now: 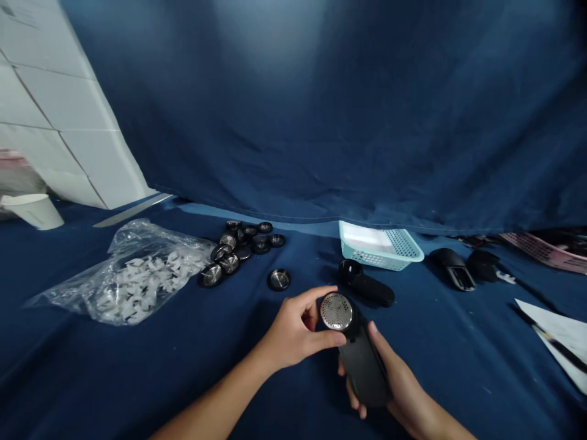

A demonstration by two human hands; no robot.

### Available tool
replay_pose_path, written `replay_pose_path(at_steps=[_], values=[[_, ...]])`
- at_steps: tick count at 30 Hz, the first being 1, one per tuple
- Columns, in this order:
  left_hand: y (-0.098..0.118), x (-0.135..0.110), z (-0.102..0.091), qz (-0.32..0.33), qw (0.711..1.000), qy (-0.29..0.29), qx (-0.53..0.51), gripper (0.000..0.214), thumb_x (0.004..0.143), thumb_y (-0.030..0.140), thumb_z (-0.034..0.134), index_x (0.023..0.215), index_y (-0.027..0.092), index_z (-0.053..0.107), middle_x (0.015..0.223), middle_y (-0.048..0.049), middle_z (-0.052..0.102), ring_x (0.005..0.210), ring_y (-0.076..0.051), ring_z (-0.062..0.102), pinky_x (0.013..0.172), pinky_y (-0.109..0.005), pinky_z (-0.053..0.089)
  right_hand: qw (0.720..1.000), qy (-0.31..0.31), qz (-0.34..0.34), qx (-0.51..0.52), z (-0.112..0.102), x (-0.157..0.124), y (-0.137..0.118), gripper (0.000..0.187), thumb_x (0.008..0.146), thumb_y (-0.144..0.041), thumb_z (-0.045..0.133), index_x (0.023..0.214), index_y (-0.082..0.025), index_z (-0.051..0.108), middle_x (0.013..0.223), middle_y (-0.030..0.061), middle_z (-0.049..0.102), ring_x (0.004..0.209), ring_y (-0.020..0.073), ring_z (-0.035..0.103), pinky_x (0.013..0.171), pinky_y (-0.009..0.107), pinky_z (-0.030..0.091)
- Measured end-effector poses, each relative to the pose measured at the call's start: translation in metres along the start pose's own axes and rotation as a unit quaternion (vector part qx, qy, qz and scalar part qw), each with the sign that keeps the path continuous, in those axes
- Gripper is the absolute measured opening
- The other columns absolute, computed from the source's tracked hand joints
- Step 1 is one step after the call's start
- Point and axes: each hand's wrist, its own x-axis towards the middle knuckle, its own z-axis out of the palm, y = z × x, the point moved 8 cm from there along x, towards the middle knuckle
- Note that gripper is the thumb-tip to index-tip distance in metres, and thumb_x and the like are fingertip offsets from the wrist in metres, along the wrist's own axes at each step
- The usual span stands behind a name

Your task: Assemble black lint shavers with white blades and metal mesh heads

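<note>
A black fabric shaver (364,366) with a round perforated metal head (336,311) is held between my hands, its head pointing away from me. My right hand (394,373) wraps around the handle from the right. With thumb and forefinger, my left hand (296,330) grips the rim of the head from the left. Just beyond lies a second black shaver body (367,286) without a metal cover. A single black-rimmed mesh cap (279,279) rests on the cloth past my left hand. More such caps (229,263) form a pile farther left.
At left lies a clear plastic bag (137,287) of small white parts, with a white paper cup (34,211) behind it. A light-blue basket (383,256) stands ahead. To the right are black device parts (452,267), a pink basket (545,252) and paper with a pen (562,351).
</note>
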Motion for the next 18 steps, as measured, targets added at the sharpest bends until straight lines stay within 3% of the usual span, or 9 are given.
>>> replay_pose_path(at_steps=[2,4,6,9,14,18], values=[[0.006,-0.003,0.0,0.023,0.998,0.016,0.053,0.07,0.068,0.038,0.084,0.131,0.025,0.057,0.066,0.0066,0.045,0.058,-0.01,0.044,0.058,-0.023,0.038,0.99,0.058,-0.079,-0.097,-0.01,-0.003,-0.013,0.068,0.091,-0.071,0.033,0.122,-0.015,0.056,0.072,0.0037,0.066,0.05,0.0149,0.06,0.046,0.025,0.048],[0.01,-0.006,0.001,0.047,0.994,0.035,0.097,0.073,0.069,0.042,0.083,0.134,0.025,0.054,0.076,0.0032,0.053,0.059,-0.011,0.047,0.058,-0.024,0.042,0.962,0.104,-0.158,-0.198,-0.019,-0.007,-0.025,0.06,0.095,-0.064,0.034,0.14,-0.023,0.038,0.081,0.0026,0.068,0.063,0.0175,0.063,0.058,0.029,0.053],[0.012,-0.009,0.004,0.068,0.99,0.042,0.116,0.076,0.071,0.049,0.08,0.137,0.026,0.049,0.089,-0.0011,0.059,0.059,-0.011,0.05,0.057,-0.026,0.045,0.922,0.133,-0.228,-0.282,-0.025,-0.012,-0.033,0.057,0.098,-0.057,0.036,0.144,-0.026,0.031,0.101,0.0066,0.07,0.09,0.0216,0.067,0.082,0.036,0.054],[0.014,-0.013,0.006,0.103,0.988,0.043,0.107,0.078,0.073,0.058,0.075,0.139,0.028,0.045,0.102,-0.0046,0.06,0.06,-0.012,0.052,0.057,-0.027,0.048,0.865,0.143,-0.326,-0.355,-0.024,-0.019,-0.04,0.057,0.098,-0.052,0.04,0.146,-0.026,0.027,0.139,0.0113,0.054,0.128,0.0268,0.053,0.104,0.043,0.044],[0.021,-0.019,0.006,0.143,0.984,0.031,0.099,0.073,0.083,0.066,0.058,0.141,0.024,0.041,0.1,-0.0063,0.059,0.067,-0.016,0.056,0.062,-0.03,0.049,0.818,0.144,-0.365,-0.42,-0.016,-0.025,-0.038,0.064,0.097,-0.047,0.043,0.15,-0.023,0.019,0.147,0.0156,0.048,0.13,0.0312,0.052,0.099,0.045,0.051],[0.025,-0.022,0.006,0.146,0.981,0.043,0.119,0.062,0.094,0.06,0.04,0.143,0.022,0.039,0.109,-0.0095,0.06,0.087,-0.023,0.061,0.08,-0.036,0.049,0.797,0.143,-0.349,-0.472,-0.009,-0.027,-0.034,0.066,0.097,-0.044,0.044,0.152,-0.025,0.012,0.149,0.0171,0.044,0.13,0.0329,0.052,0.098,0.05,0.051]])
